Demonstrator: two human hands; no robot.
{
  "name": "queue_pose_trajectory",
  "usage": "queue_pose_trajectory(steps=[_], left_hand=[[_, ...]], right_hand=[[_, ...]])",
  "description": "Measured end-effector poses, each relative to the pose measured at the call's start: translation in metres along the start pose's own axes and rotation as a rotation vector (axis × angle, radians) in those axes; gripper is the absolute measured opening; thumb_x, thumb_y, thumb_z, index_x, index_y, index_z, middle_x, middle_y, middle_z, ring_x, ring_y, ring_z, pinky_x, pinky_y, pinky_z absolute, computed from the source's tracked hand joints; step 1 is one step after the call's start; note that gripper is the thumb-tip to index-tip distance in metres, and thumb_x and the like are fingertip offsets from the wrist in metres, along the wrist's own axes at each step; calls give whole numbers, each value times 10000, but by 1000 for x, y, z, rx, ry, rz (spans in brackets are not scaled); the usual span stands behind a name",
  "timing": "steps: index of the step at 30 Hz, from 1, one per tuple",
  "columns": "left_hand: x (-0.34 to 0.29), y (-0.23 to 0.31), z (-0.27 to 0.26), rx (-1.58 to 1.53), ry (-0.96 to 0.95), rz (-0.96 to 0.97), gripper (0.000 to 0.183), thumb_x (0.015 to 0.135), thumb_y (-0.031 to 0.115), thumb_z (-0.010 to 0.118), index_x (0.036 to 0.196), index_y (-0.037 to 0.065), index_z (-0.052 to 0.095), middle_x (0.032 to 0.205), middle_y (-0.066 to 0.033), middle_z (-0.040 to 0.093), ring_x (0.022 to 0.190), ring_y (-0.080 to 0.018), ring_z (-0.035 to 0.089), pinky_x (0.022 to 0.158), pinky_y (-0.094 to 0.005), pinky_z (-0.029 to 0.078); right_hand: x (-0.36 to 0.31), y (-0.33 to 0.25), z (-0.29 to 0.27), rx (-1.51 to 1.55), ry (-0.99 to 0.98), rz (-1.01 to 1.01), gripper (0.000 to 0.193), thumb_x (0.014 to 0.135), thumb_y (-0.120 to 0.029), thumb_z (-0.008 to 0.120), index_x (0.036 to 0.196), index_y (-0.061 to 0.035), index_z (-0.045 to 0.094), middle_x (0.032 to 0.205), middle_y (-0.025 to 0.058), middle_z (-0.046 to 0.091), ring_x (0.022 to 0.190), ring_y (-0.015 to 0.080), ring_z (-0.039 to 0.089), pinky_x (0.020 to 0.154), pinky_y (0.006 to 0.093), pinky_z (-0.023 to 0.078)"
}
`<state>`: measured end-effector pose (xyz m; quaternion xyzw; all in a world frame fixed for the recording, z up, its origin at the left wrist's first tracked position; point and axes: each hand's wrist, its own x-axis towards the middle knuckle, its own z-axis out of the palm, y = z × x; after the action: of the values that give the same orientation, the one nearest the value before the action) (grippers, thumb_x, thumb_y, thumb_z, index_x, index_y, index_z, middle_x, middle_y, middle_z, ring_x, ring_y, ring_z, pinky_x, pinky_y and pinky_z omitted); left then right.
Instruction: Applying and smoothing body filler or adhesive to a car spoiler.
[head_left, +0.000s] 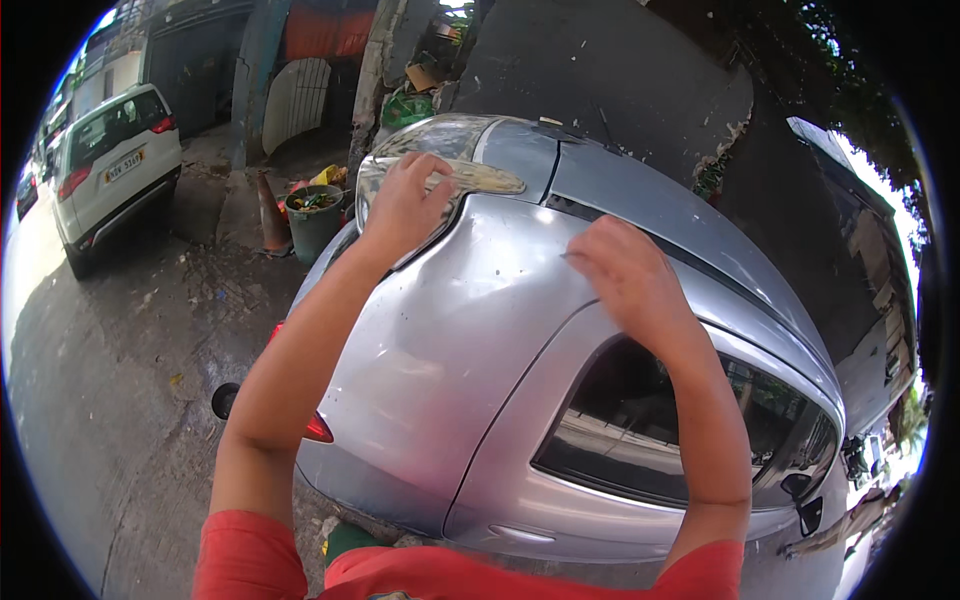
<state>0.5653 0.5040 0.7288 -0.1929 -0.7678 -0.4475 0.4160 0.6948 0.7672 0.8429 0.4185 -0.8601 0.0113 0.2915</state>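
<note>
A silver car [430, 330] fills the middle, its rear side panel and roof close to me. My left hand [408, 205] is over the rear roof edge, fingers bent and drawn together, beside a dull tan, worn-looking patch [485, 178]. Whatever its fingers hold, if anything, is hidden. Farther right, my right hand [632, 285] hovers around the roof side above the rear door window [625, 410]. Its fingers are curled together, and a small dark sliver shows at their tips, too small to name.
At the left a white SUV [120, 165] is parked on the rough pavement. An orange cone [270, 215] and a grey bucket [314, 225] full of litter stand behind the car. A dark wall [600, 75] rises along its far side.
</note>
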Motion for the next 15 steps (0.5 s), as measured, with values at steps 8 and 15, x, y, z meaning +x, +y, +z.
queue_pose_trajectory(steps=[8,15], left_hand=[[58,-102,42,651,-115,289,299,955,183,510,1210,94,637,1294,-141,603,1240,-334,541,1137,-456,350],[55,-103,44,602,-93,179,355,945,176,511,1271,106,633,1278,-131,609,1264,-314,540,1155,-437,345]], right_hand=[[104,75,73,-158,-247,-138,143,921,-168,629,994,-47,611,965,113,633,975,335,608,848,440,490],[117,67,90,-182,-273,-152,139,910,-182,618,997,-76,640,988,108,633,945,337,633,798,461,511]])
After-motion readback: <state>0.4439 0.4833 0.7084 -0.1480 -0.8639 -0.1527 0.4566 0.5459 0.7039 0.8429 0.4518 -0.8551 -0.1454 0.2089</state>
